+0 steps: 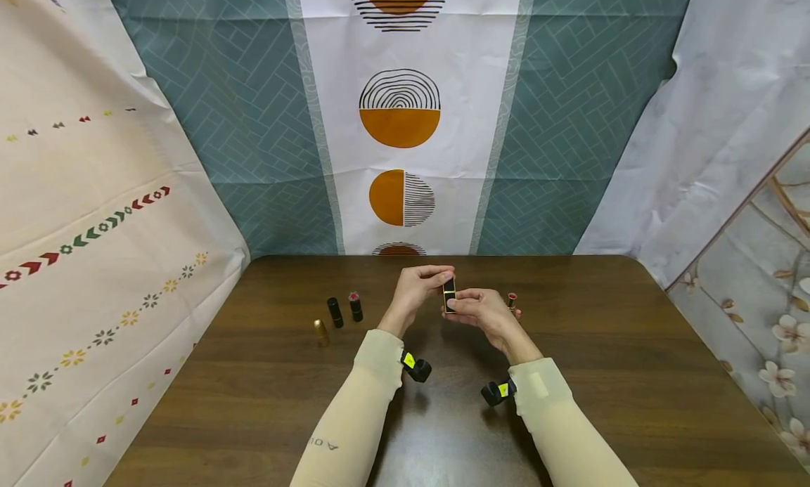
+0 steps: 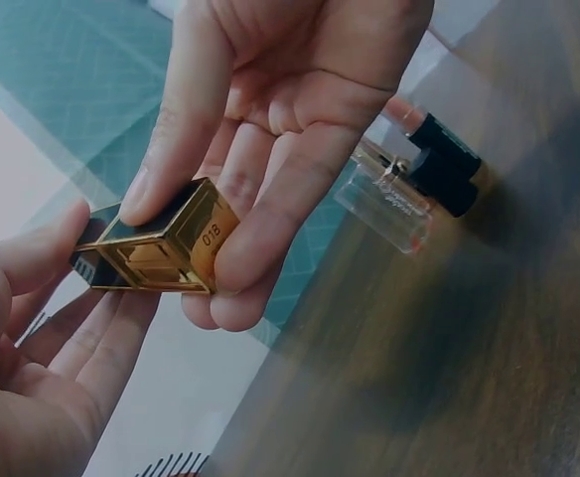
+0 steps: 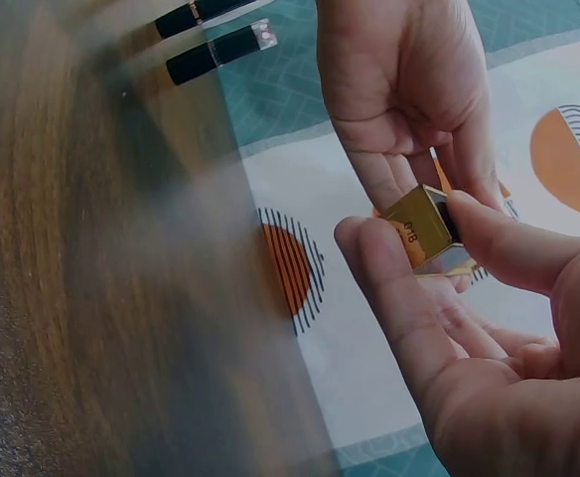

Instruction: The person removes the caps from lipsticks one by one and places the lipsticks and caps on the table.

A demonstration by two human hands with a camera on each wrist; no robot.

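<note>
A black and gold square lipstick tube (image 1: 450, 295) is held upright between both hands above the table. My left hand (image 1: 418, 290) pinches its upper black end, thumb and fingers on opposite sides. The lower part is in the grip of my right hand (image 1: 484, 313), its thumb pressed on the black side. In the left wrist view the tube's gold base (image 2: 209, 238) shows the number 018. The right wrist view shows the same gold base (image 3: 414, 227) between the right thumb and fingers. The two halves meet at a gold band, with no gap visible.
Left of the hands stand a gold tube (image 1: 320, 332), a black tube (image 1: 335, 313) and a black tube with a pink-red top (image 1: 356, 306). Behind the right hand is a red-topped item (image 1: 512, 301), partly hidden; the left wrist view shows a clear case (image 2: 384, 204) there.
</note>
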